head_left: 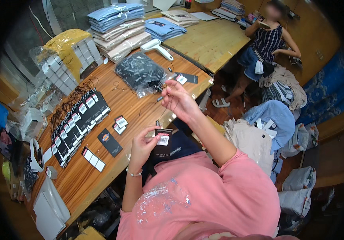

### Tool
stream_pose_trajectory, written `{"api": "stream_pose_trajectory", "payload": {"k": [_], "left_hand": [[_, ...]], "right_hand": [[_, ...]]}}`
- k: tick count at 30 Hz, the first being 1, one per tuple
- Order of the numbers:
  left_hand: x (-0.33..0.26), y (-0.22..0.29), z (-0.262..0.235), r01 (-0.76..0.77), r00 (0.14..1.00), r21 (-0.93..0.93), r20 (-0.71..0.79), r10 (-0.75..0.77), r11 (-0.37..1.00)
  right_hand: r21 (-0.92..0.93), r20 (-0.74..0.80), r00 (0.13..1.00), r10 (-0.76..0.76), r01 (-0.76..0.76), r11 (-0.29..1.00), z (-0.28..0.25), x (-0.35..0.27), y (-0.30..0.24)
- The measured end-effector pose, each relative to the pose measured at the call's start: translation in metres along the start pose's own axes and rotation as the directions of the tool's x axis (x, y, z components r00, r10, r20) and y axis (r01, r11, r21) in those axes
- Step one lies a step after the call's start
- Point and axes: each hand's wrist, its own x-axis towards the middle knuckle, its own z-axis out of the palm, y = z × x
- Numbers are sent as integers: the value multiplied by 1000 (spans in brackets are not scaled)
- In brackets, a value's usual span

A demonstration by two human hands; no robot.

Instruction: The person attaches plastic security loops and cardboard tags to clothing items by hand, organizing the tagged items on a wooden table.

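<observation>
My left hand (143, 145) holds a black hang tag (163, 150) with a white barcode sticker near its top, just off the table's front edge. Thumb and fingers close on the tag's left side. A small dark seal (157, 123) shows at its upper end. My right hand (180, 100) is raised to the right of it, thumb and forefinger pinched; what they hold is too fine to make out. Beyond that hand lies a clear bag (138, 72) full of black string seals. A single black tag (110, 143) and a strip of white stickers (93, 159) lie on the table.
Rows of strung black tags (78, 120) cover the table's left part. Folded garments (118, 30), a white tape dispenser (157, 49) and a wrapped stack of white boxes (70, 60) stand behind. Another person (266, 44) stands at far right, near garment piles (256, 136).
</observation>
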Motion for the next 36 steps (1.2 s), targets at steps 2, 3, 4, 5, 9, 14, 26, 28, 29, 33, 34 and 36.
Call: {"api": "stream_pose_trajectory", "payload": {"k": [2, 3, 4, 5, 9, 14, 26, 28, 29, 33, 34, 36], "left_hand": [[-9, -1, -11, -113, 986, 15, -125, 114, 994], [-16, 0, -20, -168, 965, 31, -200, 171, 985], [-27, -2, -33, -100, 962, -63, -261, 80, 993], [-37, -2, -42, -119, 953, -73, -288, 94, 990], [-61, 6, -70, -142, 895, 126, -408, 182, 982], [-60, 30, -69, -91, 951, -51, -299, 71, 995], [-68, 33, -57, 11, 919, -133, -390, -62, 991], [-63, 28, -54, -67, 930, -112, -368, 22, 991], [-59, 21, -53, -91, 929, -92, -366, 51, 992], [-40, 25, -33, -64, 967, -76, -251, 43, 995], [-34, 23, -27, -110, 958, 25, -264, 113, 994], [-37, 30, -21, -175, 935, 106, -293, 199, 979]], "right_hand": [[-68, 72, 995, 74, -69, 995, 28, 6, 6], [-89, 175, 978, 113, -98, 991, 50, 11, 8], [-142, 287, 941, 178, -143, 980, 72, 18, 7], [-200, 401, 874, 275, -210, 957, 101, 22, 14], [-681, 614, 667, 422, 177, 711, 242, 29, 21], [-536, 722, 389, 572, 837, 108, 373, 54, 74], [-433, 733, 367, 573, 901, -23, 263, 6, -14], [-439, 733, 393, 555, 897, -55, 234, -8, -34], [-398, 767, 370, 524, 915, -63, 221, -13, -37], [-363, 729, 382, 569, 919, -152, 230, -21, -28], [-353, 738, 385, 554, 920, -169, 228, -17, -20], [-313, 754, 377, 538, 926, -210, 231, -12, -7]]}}
